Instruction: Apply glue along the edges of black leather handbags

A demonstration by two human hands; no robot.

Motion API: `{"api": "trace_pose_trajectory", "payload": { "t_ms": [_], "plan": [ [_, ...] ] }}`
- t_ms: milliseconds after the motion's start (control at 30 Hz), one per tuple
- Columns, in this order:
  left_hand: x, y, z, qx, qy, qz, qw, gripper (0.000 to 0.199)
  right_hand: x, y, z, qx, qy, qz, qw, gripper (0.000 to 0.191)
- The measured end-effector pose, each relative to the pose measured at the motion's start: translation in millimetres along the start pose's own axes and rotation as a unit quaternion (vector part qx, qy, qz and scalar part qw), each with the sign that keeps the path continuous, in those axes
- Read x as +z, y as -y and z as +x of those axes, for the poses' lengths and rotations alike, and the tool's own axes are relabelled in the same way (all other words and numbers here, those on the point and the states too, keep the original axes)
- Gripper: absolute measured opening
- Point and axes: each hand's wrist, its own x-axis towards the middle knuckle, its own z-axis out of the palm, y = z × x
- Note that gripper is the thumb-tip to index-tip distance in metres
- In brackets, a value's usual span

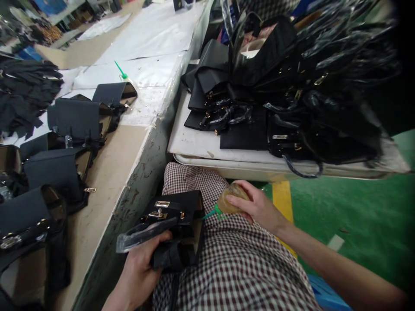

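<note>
A black handbag (191,203) with gold clasps and a plastic-wrapped handle rests on the checkered cloth over the lap. My left hand (141,265) is closed on the bag's lower left part, beside the wrapped handle; some of its fingertips are hidden behind the bag. In my right hand (251,203) is a squeeze bottle (231,198) of yellowish-brown content, with the fingers wrapped round it. The bottle's green nozzle points left, and its tip is at the right edge of the bag, near the bag's open side.
Several black bags (76,119) stand along the left table (129,142), near another green nozzle (121,71). Black bags (243,131) are piled on the white-topped table (194,144) ahead. Green floor (324,207) with a yellow stripe shows at right.
</note>
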Motion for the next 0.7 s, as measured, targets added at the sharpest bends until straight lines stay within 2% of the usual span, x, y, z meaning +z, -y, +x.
{"api": "trace_pose_trajectory", "payload": {
  "t_ms": [133, 233, 367, 467, 567, 633, 700],
  "plan": [
    [-3.6, 1.6, 4.1, -0.006, -0.001, -0.014, 1.0, 0.042, 1.5, 3.1, -12.2, -0.004, -0.002, 0.014, 1.0, 0.046],
    [-3.8, 3.2, 5.5, -0.021, -0.004, -0.031, 0.999, 0.041, 2.5, 5.7, -25.6, 0.026, 0.026, 0.101, 0.994, 0.046],
    [-7.4, 6.5, 7.9, -0.074, -0.016, -0.065, 0.995, 0.035, 5.9, 10.8, -36.4, 0.091, 0.063, 0.284, 0.952, 0.035],
    [-22.3, 12.0, 12.4, -0.151, -0.017, -0.129, 0.98, 0.024, 9.4, 20.6, -35.7, 0.122, 0.072, 0.365, 0.92, 0.031],
    [-47.4, 22.0, 17.2, -0.233, -0.013, -0.243, 0.942, 0.021, 14.2, 39.6, -31.0, 0.075, 0.056, 0.385, 0.918, 0.032],
    [-64.3, 30.8, 19.7, -0.277, -0.03, -0.313, 0.908, 0.027, 18.5, 55.7, -26.9, 0.01, 0.046, 0.379, 0.924, 0.04],
    [-76.9, 39.8, 21.7, -0.304, -0.055, -0.344, 0.887, 0.038, 24.1, 71.8, -22.4, -0.058, 0.041, 0.363, 0.929, 0.05]
  ]
}}
